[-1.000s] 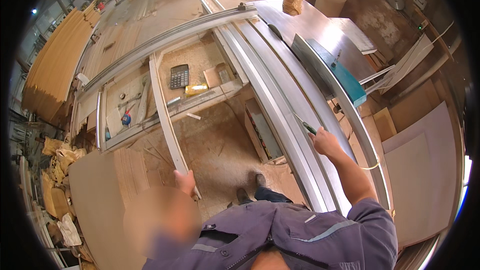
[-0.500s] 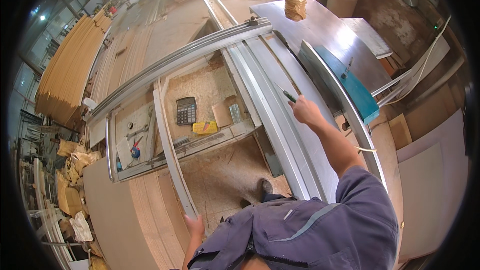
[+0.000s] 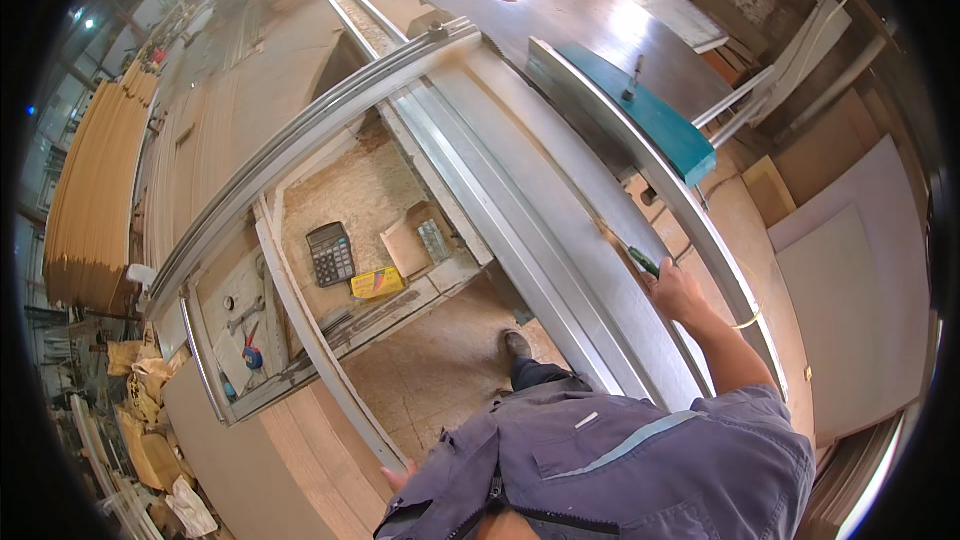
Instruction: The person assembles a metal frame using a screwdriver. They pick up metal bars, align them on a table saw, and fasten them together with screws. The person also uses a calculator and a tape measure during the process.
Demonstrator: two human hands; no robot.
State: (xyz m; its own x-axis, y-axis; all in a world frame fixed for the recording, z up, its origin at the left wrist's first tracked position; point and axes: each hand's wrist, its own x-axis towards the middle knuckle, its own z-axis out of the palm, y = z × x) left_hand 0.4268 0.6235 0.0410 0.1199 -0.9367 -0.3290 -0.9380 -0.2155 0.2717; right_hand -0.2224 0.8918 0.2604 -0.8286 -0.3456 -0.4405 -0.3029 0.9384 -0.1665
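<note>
My right hand [image 3: 677, 290] is grasping a slim green-handled tool [image 3: 645, 262], its fingers closing around the rear of the grip. The tool is sitting over the right side of the metal counter [image 3: 570, 220], near a narrow brownish groove, and its long axis is running slantwise: the thin shaft is pointing ahead of me and to my left, while the handle end is facing back toward my right forearm. Whether the tip is touching the metal I cannot tell. My left hand [image 3: 400, 477] is resting against the near end of a pale bar [image 3: 322, 350]; my jacket [image 3: 640, 460] is covering much of it, so I cannot tell whether it is gripping. Just right of the tool a long upright fence [image 3: 575, 100] is standing, with a teal block [image 3: 640, 110] lying along its far part, and together they are walling off that side. To the left, past the parallel metal channels, a wooden tray [image 3: 340, 180] is holding a dark calculator [image 3: 331, 254], a yellow box [image 3: 377, 282] and a cardboard piece [image 3: 403, 251]. Farther left, beyond the bar, a wrench [image 3: 245, 315] and a blue tape measure [image 3: 253, 356] are lying.
</note>
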